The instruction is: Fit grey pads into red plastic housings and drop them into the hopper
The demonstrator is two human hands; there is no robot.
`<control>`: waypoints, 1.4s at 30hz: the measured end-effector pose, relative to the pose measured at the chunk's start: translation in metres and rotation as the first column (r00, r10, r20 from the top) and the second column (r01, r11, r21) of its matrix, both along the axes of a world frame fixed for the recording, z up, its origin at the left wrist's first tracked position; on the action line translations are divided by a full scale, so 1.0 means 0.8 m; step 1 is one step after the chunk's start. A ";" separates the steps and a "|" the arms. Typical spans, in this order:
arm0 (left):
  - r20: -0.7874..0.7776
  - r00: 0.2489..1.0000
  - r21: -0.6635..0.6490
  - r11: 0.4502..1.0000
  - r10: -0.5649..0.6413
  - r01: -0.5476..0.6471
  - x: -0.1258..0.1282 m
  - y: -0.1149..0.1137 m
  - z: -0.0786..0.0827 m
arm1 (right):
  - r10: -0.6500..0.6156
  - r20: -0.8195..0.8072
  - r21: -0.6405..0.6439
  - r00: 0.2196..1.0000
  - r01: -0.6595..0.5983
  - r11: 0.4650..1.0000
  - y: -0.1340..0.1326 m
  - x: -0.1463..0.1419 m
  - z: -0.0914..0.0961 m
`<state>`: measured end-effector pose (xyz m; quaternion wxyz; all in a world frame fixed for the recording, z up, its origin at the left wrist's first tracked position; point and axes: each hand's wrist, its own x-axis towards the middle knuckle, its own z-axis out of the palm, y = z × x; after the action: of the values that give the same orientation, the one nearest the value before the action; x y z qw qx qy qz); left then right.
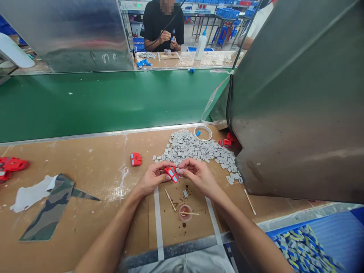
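Note:
My left hand [155, 176] grips a red toy car body [172, 174] with pale blue window areas, above the cardboard-covered bench. Between the thumb and fingertips of my right hand [196, 172] is a small grey plate [178, 170], held against the right side of the car body. Just beyond both hands spreads a large pile of grey plates [193, 146]. Below them stands a small cup [185, 213] of reddish liquid with a stick across it. A cotton swab [170, 200] and one loose grey plate [185, 193] lie beside the cup.
Another red car body [135, 159] lies left of the pile; several more [13, 165] sit at far left near camouflage cloth [48, 212]. A tape roll [203, 133] rests on the pile. A metal panel [298, 106] bounds the right. Beyond the green belt [108, 100] sits a co-worker [163, 26].

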<state>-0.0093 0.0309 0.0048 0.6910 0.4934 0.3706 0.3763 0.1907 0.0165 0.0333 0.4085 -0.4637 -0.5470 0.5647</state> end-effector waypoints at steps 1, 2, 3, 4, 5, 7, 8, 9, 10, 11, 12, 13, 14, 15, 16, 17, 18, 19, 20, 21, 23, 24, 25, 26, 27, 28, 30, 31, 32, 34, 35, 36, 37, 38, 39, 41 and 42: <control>-0.006 1.000 0.002 1.000 0.001 -0.001 0.000 0.000 0.001 | -0.002 0.017 0.009 1.000 0.002 1.000 0.000 0.000 0.000; -0.015 1.000 0.006 1.000 0.001 -0.001 0.000 -0.001 0.001 | -0.002 0.037 0.021 0.999 0.001 1.000 0.000 0.001 0.000; -0.024 1.000 0.009 1.000 -0.001 0.002 0.000 -0.001 0.002 | 0.001 0.058 0.032 0.998 -0.003 0.999 -0.001 0.001 0.000; -0.033 0.999 0.015 1.000 -0.003 0.003 0.000 -0.001 0.002 | 0.009 0.076 0.039 0.997 -0.012 0.999 -0.001 0.002 -0.001; -0.041 0.999 0.021 1.000 -0.005 0.006 0.000 -0.001 0.002 | 0.020 0.088 0.040 0.996 -0.024 0.999 -0.001 0.002 -0.001; -0.047 0.999 0.033 0.999 -0.007 0.009 0.000 -0.001 0.001 | 0.038 0.098 0.039 0.994 -0.042 0.998 -0.001 0.003 -0.002; -0.046 0.999 0.036 0.999 -0.006 0.008 0.000 -0.001 0.000 | 0.040 0.105 0.045 0.994 -0.045 0.998 -0.001 0.003 -0.003; -0.042 0.999 0.033 0.999 -0.004 0.006 0.000 -0.001 -0.001 | 0.042 0.116 0.055 0.992 -0.048 0.997 -0.001 0.003 -0.003; -0.036 0.999 0.026 1.000 -0.001 0.002 0.001 -0.002 -0.001 | 0.040 0.133 0.070 0.990 -0.050 0.996 -0.001 0.002 -0.003; -0.029 1.000 0.017 1.000 0.002 -0.002 0.001 -0.002 -0.002 | 0.037 0.155 0.088 0.987 -0.052 0.995 -0.001 0.002 -0.003; -0.021 1.000 0.008 1.000 0.006 -0.006 0.001 -0.002 -0.003 | 0.033 0.181 0.108 0.983 -0.053 0.993 -0.001 0.001 -0.003; -0.014 1.000 0.001 1.000 0.010 -0.010 0.002 -0.003 -0.003 | 0.026 0.210 0.128 0.977 -0.054 0.990 -0.002 0.001 -0.002; -0.011 1.000 -0.001 1.000 0.015 -0.015 0.003 -0.003 -0.003 | 0.018 0.245 0.151 0.969 -0.056 0.987 -0.002 0.001 -0.001; -0.010 1.000 0.001 1.000 0.020 -0.020 0.003 -0.004 -0.004 | 0.005 0.287 0.180 0.958 -0.059 0.982 -0.002 0.001 0.000; -0.015 1.000 0.007 1.000 0.023 -0.023 0.004 -0.004 -0.004 | -0.009 0.335 0.212 0.942 -0.066 0.975 -0.003 0.002 0.001; -0.023 0.999 0.014 1.000 0.027 -0.026 0.006 -0.005 -0.004 | -0.021 0.382 0.244 0.924 -0.079 0.966 -0.004 0.003 0.002; -0.032 0.999 0.021 0.999 0.032 -0.031 0.007 -0.006 -0.004 | -0.029 0.424 0.273 0.905 -0.097 0.957 -0.005 0.003 0.004; -0.042 0.998 0.029 0.999 0.038 -0.037 0.008 -0.007 -0.003 | -0.032 0.458 0.296 0.889 -0.118 0.948 -0.006 0.004 0.005; -0.054 0.998 0.036 0.998 0.043 -0.041 0.009 -0.008 -0.003 | -0.030 0.482 0.311 0.875 -0.139 0.940 -0.007 0.004 0.007; -0.069 0.996 0.045 0.998 0.049 -0.046 0.009 -0.009 -0.003 | -0.026 0.498 0.319 0.866 -0.155 0.935 -0.009 0.004 0.008; -0.109 0.992 0.075 0.996 0.065 -0.057 0.011 -0.012 -0.003 | -0.020 0.513 0.324 0.858 -0.172 0.930 -0.011 0.004 0.008; -0.134 0.988 0.095 0.994 0.073 -0.061 0.011 -0.014 -0.003 | -0.020 0.512 0.325 0.859 -0.172 0.930 -0.013 0.003 0.008; -0.161 0.983 0.118 0.991 0.084 -0.066 0.011 -0.016 -0.003 | -0.020 0.505 0.324 0.863 -0.168 0.931 -0.013 0.003 0.007; -0.190 0.977 0.145 0.987 0.100 -0.073 0.012 -0.018 -0.003 | -0.016 0.491 0.320 0.871 -0.163 0.933 -0.014 0.002 0.006; -0.218 0.969 0.176 0.981 0.117 -0.079 0.012 -0.020 -0.004 | -0.011 0.472 0.313 0.882 -0.156 0.937 -0.014 0.001 0.005; -0.244 0.960 0.209 0.974 0.134 -0.083 0.012 -0.021 -0.004 | -0.002 0.449 0.303 0.894 -0.150 0.941 -0.014 0.000 0.003; -0.288 0.943 0.281 0.956 0.168 -0.084 0.011 -0.024 -0.005 | 0.019 0.398 0.273 0.917 -0.138 0.952 -0.012 0.000 0.001; -0.305 0.935 0.314 0.946 0.183 -0.082 0.010 -0.024 -0.005 | 0.032 0.370 0.256 0.928 -0.135 0.957 -0.011 0.000 -0.001; -0.319 0.927 0.343 0.936 0.196 -0.080 0.009 -0.025 -0.005 | 0.046 0.340 0.241 0.939 -0.134 0.961 -0.009 0.000 -0.002; -0.337 0.914 0.393 0.916 0.223 -0.079 0.007 -0.025 -0.005 | 0.076 0.258 0.207 0.963 -0.132 0.969 -0.005 0.000 -0.003; -0.345 0.909 0.418 0.906 0.233 -0.074 0.005 -0.024 -0.004 | 0.094 0.207 0.183 0.974 -0.133 0.974 -0.003 0.000 -0.004; -0.352 0.904 0.443 0.894 0.241 -0.065 0.003 -0.023 -0.004 | 0.113 0.159 0.152 0.981 -0.138 0.979 -0.001 0.000 -0.005; -0.361 0.900 0.469 0.882 0.245 -0.052 0.001 -0.022 -0.003 | 0.130 0.117 0.119 0.985 -0.143 0.983 0.001 0.000 -0.007; -0.370 0.895 0.495 0.868 0.249 -0.038 0.000 -0.021 -0.003 | 0.143 0.084 0.085 0.986 -0.150 0.985 0.003 0.000 -0.008; -0.378 0.891 0.517 0.856 0.252 -0.022 -0.002 -0.020 -0.003 | 0.151 0.065 0.057 0.986 -0.155 0.986 0.005 0.000 -0.009; -0.387 0.886 0.554 0.832 0.255 0.002 -0.005 -0.018 -0.004 | 0.158 0.047 0.026 0.986 -0.160 0.987 0.006 0.000 -0.013; -0.387 0.886 0.568 0.823 0.255 0.011 -0.006 -0.018 -0.004 | 0.166 0.037 0.012 0.985 -0.167 0.986 0.007 -0.001 -0.014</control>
<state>-0.0138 0.0167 0.0012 0.3874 0.7197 0.4253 0.3886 0.1903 0.0219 0.0220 0.3533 -0.4236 -0.5953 0.5843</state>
